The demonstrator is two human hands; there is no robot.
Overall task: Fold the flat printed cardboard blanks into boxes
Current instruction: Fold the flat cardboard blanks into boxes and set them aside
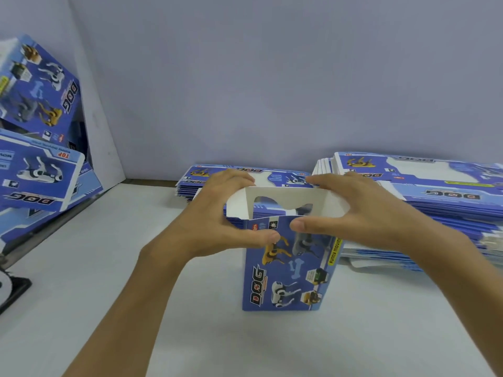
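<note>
Standing upright on the tabletop (109,268), the box (288,273) is pinched at its open top by left hand (217,213) and right hand (351,213), each grip closed on it, probably to square it.

Both forearms are bare from the bottom of the view to the wrists, with no sleeve, watch or ring showing, and the left hand (217,213) and right hand (362,213) are ungloved, nails short.

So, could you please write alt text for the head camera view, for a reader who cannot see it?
Two bare hands, left hand and right hand, hold the open top of an upright blue printed box on a white table. Stacks of flat blanks lie behind it, and folded boxes are piled at the left.
</note>
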